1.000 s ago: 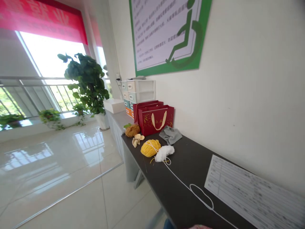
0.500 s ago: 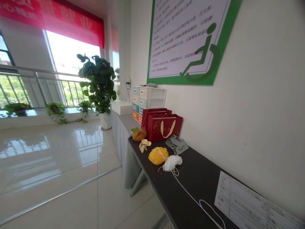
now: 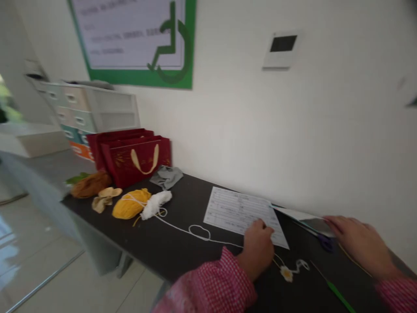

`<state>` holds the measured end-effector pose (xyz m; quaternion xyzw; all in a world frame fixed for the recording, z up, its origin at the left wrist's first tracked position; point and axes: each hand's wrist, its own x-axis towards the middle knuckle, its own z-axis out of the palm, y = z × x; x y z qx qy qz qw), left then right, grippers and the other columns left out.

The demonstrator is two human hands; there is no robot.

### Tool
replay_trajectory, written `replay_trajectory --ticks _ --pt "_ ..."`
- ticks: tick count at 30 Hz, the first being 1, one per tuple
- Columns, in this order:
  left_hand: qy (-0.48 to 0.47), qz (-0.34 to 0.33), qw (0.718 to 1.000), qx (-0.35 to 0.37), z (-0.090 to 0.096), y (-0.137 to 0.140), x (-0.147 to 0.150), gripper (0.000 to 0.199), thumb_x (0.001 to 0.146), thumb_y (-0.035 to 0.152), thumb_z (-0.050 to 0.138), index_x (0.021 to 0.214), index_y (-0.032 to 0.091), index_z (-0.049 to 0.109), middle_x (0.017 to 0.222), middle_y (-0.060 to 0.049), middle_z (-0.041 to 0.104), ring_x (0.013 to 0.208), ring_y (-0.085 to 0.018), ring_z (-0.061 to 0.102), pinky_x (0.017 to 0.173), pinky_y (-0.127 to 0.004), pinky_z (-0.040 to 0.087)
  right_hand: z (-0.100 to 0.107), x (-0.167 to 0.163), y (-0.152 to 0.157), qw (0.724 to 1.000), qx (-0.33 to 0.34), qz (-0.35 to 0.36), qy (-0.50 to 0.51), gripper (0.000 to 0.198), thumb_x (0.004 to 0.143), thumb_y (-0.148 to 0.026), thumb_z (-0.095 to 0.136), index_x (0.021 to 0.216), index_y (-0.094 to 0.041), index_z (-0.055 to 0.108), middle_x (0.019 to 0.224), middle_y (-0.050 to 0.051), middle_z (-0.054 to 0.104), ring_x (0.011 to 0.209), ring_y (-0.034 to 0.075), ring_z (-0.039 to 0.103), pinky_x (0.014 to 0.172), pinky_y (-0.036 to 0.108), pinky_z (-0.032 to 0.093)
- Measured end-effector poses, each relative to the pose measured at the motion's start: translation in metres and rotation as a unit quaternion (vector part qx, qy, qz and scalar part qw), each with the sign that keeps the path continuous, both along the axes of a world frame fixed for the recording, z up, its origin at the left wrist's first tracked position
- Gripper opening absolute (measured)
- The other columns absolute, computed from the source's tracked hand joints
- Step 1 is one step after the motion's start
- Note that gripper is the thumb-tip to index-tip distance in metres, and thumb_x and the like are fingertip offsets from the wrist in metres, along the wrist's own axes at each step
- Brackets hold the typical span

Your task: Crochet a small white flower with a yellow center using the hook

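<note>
White yarn reaches the curled left hand, grip unclear; the right hand grasps a flat object.

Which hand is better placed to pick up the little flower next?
Probably the left hand: it's close beside the flower. The right hand is farther away and seems to hold a thin sheet.

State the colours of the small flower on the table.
The flower is white with a yellow centre, seen best in the head view.
</note>
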<state>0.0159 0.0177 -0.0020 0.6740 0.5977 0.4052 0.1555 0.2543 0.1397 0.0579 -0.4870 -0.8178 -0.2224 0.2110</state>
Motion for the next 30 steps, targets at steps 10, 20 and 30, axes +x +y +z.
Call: replay_trajectory --ticks 10,20,30 --pt "0.124 0.036 0.992 -0.002 0.001 0.007 -0.004 0.028 0.091 0.032 0.057 0.117 0.019 0.060 0.122 -0.009 0.061 0.103 -0.023 0.061 0.087 -0.045 0.053 -0.002 0.016 0.010 0.999 -0.003 -0.010 -0.031 0.019 0.095 -0.029 0.057 0.109 -0.018 0.063 0.109 0.006 0.065 0.092 0.019 0.065 0.079 0.038 0.055" --pt "0.232 -0.021 0.972 -0.019 -0.016 0.022 -0.052 0.033 0.091 0.032 0.058 0.121 0.019 0.057 0.128 -0.010 0.057 0.109 -0.025 0.059 0.090 -0.048 0.051 -0.062 0.005 -0.036 0.993 -0.050 0.107 -0.030 0.016 0.094 -0.025 0.057 0.107 -0.018 0.063 0.107 0.006 0.066 0.092 0.019 0.065 0.079 0.038 0.055" --pt "0.214 0.048 0.976 -0.007 -0.024 0.028 -0.118 0.029 0.092 0.033 0.057 0.117 0.019 0.059 0.120 -0.009 0.062 0.099 -0.022 0.063 0.084 -0.043 0.054 -0.068 0.011 -0.074 0.970 -0.144 0.197 -0.006 0.015 0.094 -0.023 0.057 0.106 -0.018 0.064 0.103 0.005 0.066 0.091 0.019 0.065 0.078 0.039 0.055"
